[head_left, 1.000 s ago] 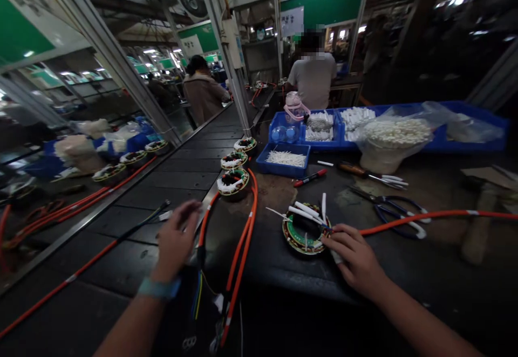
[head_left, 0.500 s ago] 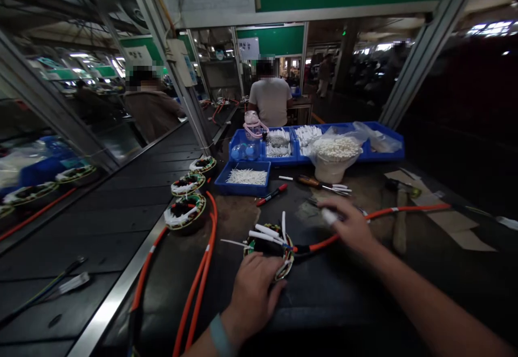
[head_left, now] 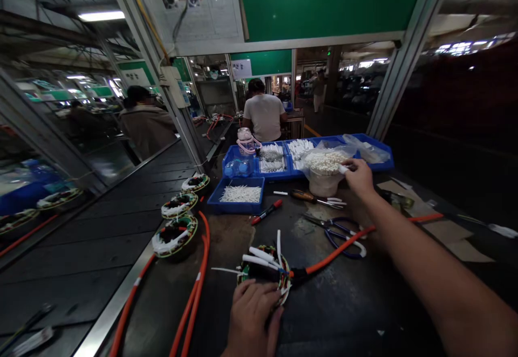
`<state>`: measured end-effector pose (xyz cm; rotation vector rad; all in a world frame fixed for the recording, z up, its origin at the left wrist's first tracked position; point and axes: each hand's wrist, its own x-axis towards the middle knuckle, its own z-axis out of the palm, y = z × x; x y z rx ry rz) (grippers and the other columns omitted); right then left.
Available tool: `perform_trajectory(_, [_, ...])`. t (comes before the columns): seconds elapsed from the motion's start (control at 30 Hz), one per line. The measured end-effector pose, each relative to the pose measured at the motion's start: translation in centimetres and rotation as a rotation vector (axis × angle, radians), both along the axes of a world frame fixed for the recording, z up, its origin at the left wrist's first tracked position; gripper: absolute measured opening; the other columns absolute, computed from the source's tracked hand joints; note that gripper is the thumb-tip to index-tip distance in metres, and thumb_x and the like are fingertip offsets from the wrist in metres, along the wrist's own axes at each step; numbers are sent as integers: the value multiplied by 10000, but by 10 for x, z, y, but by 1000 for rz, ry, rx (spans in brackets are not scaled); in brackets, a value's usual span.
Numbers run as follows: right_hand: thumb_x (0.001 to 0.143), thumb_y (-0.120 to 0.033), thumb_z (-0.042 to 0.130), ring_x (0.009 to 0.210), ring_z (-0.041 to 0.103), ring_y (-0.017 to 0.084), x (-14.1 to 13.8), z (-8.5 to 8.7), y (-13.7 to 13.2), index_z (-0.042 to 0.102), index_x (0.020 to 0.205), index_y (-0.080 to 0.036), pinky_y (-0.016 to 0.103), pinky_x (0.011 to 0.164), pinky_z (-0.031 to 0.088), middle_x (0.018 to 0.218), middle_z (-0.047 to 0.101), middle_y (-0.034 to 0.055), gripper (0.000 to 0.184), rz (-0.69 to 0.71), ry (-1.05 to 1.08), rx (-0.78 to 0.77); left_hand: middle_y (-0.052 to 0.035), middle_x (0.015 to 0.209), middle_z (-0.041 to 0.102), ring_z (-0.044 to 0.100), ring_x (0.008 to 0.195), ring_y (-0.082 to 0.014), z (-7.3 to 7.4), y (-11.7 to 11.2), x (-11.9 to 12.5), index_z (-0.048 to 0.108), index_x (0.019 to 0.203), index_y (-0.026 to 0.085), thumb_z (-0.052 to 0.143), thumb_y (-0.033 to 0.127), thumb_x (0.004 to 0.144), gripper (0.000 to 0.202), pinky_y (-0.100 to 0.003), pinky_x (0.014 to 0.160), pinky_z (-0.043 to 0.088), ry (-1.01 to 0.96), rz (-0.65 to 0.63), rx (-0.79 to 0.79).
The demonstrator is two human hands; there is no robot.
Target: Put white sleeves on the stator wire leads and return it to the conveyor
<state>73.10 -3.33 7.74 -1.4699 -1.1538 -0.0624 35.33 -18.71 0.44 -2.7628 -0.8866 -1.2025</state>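
My left hand [head_left: 254,314] is closed over the near edge of a wire-wound motor stator [head_left: 285,287], which lies on the bench. White sleeves [head_left: 262,254] stick up from the stator, and an orange cable [head_left: 324,262] runs off its right side. My right hand [head_left: 358,176] is pinched at the right rim of a plastic-lined tub [head_left: 321,184] packed with thin white pieces [head_left: 324,161]. Something white shows at its fingertips; whether it is a finger cover or a held piece is unclear. Scissors [head_left: 338,233] with dark blue handles lie on the bench below that hand.
Blue bins [head_left: 287,165] with white sleeves line the back. A blue tray [head_left: 234,195] holds white ties. A red marker [head_left: 267,211] and a screwdriver [head_left: 303,195] lie nearby. More stators [head_left: 174,235] stand along the conveyor [head_left: 101,249] at left. A person [head_left: 265,111] sits ahead.
My right hand has moved from above the scissors up and away to the tub's rim, uncovering the scissors. My left hand has stayed on the stator. The view has tilted up a little.
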Motion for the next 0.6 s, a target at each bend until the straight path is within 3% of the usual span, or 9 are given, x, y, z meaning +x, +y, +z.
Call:
perform_trajectory(0.1, [751,-328,487,622,599,172,-12,6,-10,478,866,-208,366,628,525,814,595,33,166,90,109,92,-26,921,699,649,818,-159,3,-2,1,528,999,198,518,76,767,262,-358,835,393,13,12,-4])
perform_trajectory(0.17, [774,-339,493,640,631,174,-31,7,-32,456,903,-223,361,640,541,822,618,29,177,166,136,128,-18,921,700,651,818,-161,4,-3,1,524,1016,208,515,84,771,275,-360,834,402,24,18,-4])
perform_trajectory(0.27, [761,-268,557,700,658,189,-72,0,-87,511,902,-227,337,667,547,796,649,27,154,288,90,103,-21,933,702,653,821,-175,1,-2,-1,515,1065,210,510,114,786,295,-364,828,428,39,40,21])
perform_trajectory(0.33, [802,-180,499,761,657,182,-101,-10,-129,552,917,-227,315,704,537,810,664,36,135,463,-59,30,-39,957,701,654,836,-190,-2,0,-4,500,1119,196,516,172,805,315,-370,829,448,30,65,52])
perform_trajectory(0.43, [799,-95,443,920,640,169,-134,-24,-185,524,974,-236,289,797,513,966,673,60,240,665,-258,35,-63,986,696,636,934,-234,-6,1,-7,473,1182,176,537,284,826,377,-397,847,471,-21,124,80])
perform_trajectory(0.53, [781,-63,427,960,635,156,-149,-34,-224,493,993,-242,250,807,504,1029,667,71,284,664,-342,-2,-46,938,702,630,967,-239,-2,-5,-9,442,1222,205,521,259,849,385,-448,928,450,-133,135,48])
perform_trajectory(0.6, [765,-59,418,931,648,153,-152,-39,-240,481,1003,-252,232,776,513,996,676,63,312,640,-356,-25,-27,888,701,659,885,-208,3,-13,-11,407,1252,229,488,234,873,388,-429,919,476,-221,101,-85])
